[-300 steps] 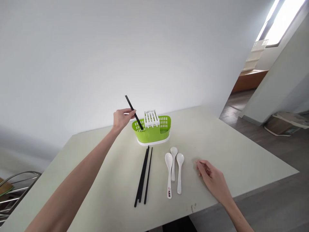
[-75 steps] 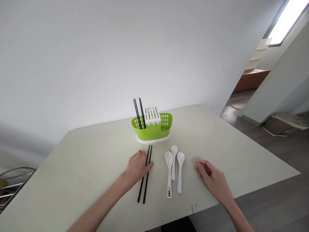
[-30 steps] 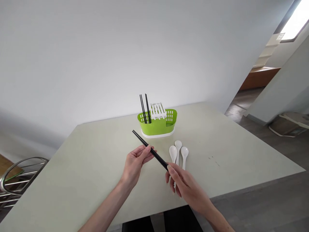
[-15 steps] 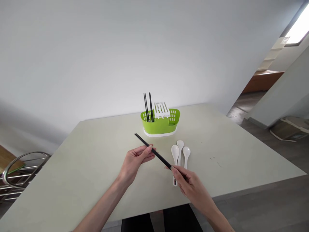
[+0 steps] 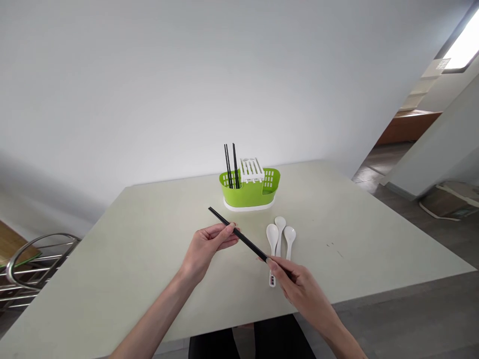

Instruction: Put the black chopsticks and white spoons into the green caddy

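A pair of black chopsticks slants between my hands above the table. My left hand pinches them near the middle, and my right hand is closed round their lower right end. Beside and partly under my right hand lie three white spoons, bowls pointing away from me. Further back stands a green basket on a white base, with a white slotted rack across its middle. More black chopsticks stand upright in its left compartment.
The pale table reaches back to a plain wall. At the far left is a metal rack beside the table. A box sits on the floor at the right.
My left hand has shifted very slightly left along the chopsticks. Both hands keep their hold, and the view has moved a little.
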Action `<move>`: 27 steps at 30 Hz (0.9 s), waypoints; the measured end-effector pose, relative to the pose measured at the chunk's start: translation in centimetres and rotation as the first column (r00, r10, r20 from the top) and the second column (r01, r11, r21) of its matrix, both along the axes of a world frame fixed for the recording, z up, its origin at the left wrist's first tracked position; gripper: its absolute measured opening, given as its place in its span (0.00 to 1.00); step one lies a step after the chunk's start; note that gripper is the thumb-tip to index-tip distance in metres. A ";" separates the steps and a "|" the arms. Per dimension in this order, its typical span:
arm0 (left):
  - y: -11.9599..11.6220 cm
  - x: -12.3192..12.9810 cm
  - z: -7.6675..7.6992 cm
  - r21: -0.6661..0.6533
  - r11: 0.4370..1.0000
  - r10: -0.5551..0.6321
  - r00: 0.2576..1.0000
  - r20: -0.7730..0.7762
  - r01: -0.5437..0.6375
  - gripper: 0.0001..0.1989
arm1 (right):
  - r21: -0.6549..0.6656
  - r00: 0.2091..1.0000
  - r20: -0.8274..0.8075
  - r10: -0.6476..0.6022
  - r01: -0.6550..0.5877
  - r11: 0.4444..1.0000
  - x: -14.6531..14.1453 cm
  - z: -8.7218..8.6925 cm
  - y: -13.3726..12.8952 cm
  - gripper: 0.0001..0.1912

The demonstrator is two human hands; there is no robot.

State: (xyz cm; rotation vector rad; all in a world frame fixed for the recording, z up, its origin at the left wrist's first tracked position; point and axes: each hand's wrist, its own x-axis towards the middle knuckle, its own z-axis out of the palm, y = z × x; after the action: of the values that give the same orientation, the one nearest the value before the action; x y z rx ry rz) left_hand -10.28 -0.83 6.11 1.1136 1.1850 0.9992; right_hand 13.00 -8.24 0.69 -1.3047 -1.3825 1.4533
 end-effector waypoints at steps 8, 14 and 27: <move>0.3 0.3 1.0 0.106 0.992 0.076 0.995 -0.060 -0.069 0.18 | 0.001 0.997 -0.071 0.004 -0.003 1.000 -0.1 -0.2 -0.1 0.34; 5.3 -3.0 6.4 0.422 0.830 0.405 0.914 -0.008 -0.365 0.23 | 0.109 0.982 -0.046 -0.182 0.186 0.976 3.9 -2.3 1.6 0.36; 17.0 -3.8 8.9 0.572 0.759 0.525 0.812 -0.256 -0.311 0.18 | 0.318 0.844 0.249 -0.475 0.392 0.863 10.0 -8.4 2.8 0.29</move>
State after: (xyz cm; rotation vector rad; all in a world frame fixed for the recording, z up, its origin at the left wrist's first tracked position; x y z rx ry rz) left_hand -14.04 16.17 14.96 1.5590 1.6161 1.5566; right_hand 23.01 -5.47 -7.71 -1.6025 -1.3022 0.7488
